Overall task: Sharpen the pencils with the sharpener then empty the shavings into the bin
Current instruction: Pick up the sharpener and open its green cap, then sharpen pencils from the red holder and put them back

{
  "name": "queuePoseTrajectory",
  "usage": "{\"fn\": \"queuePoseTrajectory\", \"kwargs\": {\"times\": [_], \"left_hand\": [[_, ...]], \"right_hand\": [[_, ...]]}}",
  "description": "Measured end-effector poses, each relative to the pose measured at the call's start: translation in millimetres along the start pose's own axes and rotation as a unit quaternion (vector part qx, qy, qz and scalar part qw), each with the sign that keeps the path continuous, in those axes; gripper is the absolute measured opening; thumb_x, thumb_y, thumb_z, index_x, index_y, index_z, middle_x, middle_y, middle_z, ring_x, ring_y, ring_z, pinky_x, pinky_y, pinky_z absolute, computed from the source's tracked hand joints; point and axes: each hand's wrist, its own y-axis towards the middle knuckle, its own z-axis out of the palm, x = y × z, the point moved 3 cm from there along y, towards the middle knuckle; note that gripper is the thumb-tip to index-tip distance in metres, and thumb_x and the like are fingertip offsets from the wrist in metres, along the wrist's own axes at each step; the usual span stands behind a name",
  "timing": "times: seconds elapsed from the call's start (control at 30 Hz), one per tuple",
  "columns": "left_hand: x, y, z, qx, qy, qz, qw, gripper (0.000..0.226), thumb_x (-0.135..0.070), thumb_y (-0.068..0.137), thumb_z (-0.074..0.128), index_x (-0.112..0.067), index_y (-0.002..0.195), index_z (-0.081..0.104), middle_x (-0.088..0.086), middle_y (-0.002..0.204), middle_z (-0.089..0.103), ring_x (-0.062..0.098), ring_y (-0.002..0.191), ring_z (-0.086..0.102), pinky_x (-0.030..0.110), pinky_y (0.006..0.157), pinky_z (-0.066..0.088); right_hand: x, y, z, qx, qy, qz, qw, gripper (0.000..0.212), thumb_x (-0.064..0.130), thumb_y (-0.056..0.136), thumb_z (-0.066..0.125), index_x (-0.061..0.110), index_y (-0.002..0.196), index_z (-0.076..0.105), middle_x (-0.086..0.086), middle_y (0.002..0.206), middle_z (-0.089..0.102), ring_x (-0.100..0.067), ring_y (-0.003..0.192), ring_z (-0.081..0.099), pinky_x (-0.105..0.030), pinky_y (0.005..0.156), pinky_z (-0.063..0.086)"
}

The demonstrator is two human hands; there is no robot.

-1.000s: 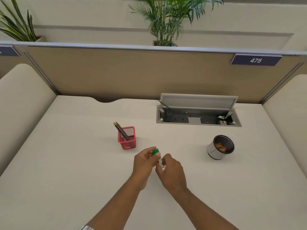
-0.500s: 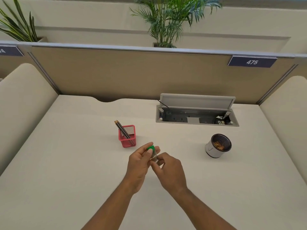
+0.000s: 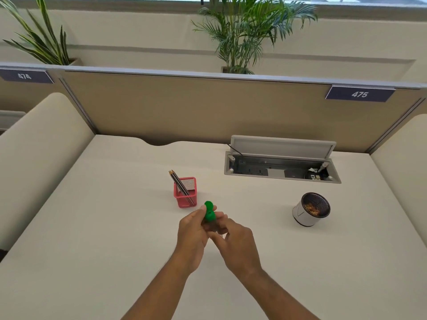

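A small sharpener with a green top (image 3: pixel 209 212) and a clear lower body is held above the desk between both hands. My left hand (image 3: pixel 193 236) grips it from the left and my right hand (image 3: pixel 233 241) pinches its lower part from the right. Just beyond, a red mesh holder (image 3: pixel 186 192) stands with pencils (image 3: pixel 179 184) leaning to the left in it. A small white bin (image 3: pixel 310 212) with a dark inside sits to the right, tilted toward me, with brown shavings in it.
An open cable box (image 3: pixel 280 167) with a raised lid is set into the desk at the back right. Padded beige dividers flank the desk on both sides, and a tan partition with a "475" label (image 3: pixel 360 94) closes the back.
The sharpener has turned in my hands so more of its green part shows, now upright. Both hands stayed together in front of the red holder. The camera has tilted up slightly.
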Motion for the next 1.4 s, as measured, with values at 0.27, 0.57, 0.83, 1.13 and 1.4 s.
{"fn": "queuePoseTrajectory", "kwargs": {"times": [0.27, 0.57, 0.83, 1.13, 1.4], "left_hand": [[-3, -7, -21, 0.038, 0.007, 0.001, 0.999, 0.045, -0.036, 0.104, 0.056, 0.001, 0.119, 0.076, 0.029, 0.117, 0.076, 0.041, 0.112, 0.075, 0.045, 0.099, 0.056], [-18, 7, -64, -0.047, 0.052, 0.055, 0.996, 0.020, -0.014, 0.104, 0.064, -0.007, 0.117, 0.077, 0.016, 0.113, 0.080, 0.032, 0.112, 0.076, 0.052, 0.100, 0.060], [-36, 31, -94, -0.113, 0.025, 0.079, 0.990, 0.017, -0.012, 0.103, 0.066, -0.011, 0.117, 0.075, 0.009, 0.110, 0.082, 0.032, 0.110, 0.077, 0.049, 0.101, 0.060], [-46, 51, -104, -0.130, 0.032, 0.076, 0.988, 0.017, -0.009, 0.101, 0.068, -0.023, 0.105, 0.077, 0.006, 0.105, 0.084, 0.033, 0.109, 0.077, 0.044, 0.102, 0.059], [-36, 64, -117, -0.135, 0.035, 0.074, 0.987, 0.025, -0.007, 0.103, 0.064, -0.018, 0.125, 0.071, 0.004, 0.112, 0.082, 0.027, 0.104, 0.079, 0.045, 0.097, 0.062]], "right_hand": [[13, 9, 14, 0.014, 0.012, 0.012, 1.000, 0.027, 0.041, 0.092, 0.073, 0.030, 0.117, 0.071, 0.029, 0.092, 0.070, 0.010, 0.085, 0.067, -0.006, 0.078, 0.049], [34, 43, 30, 0.094, -0.078, -0.031, 0.992, 0.037, 0.059, 0.090, 0.062, 0.033, 0.116, 0.071, 0.018, 0.105, 0.073, -0.003, 0.090, 0.065, -0.024, 0.082, 0.055], [52, 142, 51, 0.083, -0.169, -0.022, 0.982, 0.034, 0.038, 0.102, 0.052, 0.030, 0.133, 0.061, 0.001, 0.137, 0.059, -0.022, 0.125, 0.053, -0.044, 0.101, 0.041], [58, 202, 85, 0.128, -0.201, -0.010, 0.971, 0.034, 0.032, 0.105, 0.050, 0.033, 0.138, 0.057, 0.002, 0.151, 0.047, -0.023, 0.136, 0.041, -0.046, 0.104, 0.031], [54, 217, 105, 0.167, -0.199, 0.000, 0.966, 0.029, 0.035, 0.102, 0.056, 0.036, 0.129, 0.065, 0.003, 0.146, 0.052, -0.022, 0.134, 0.043, -0.043, 0.099, 0.030]]}}
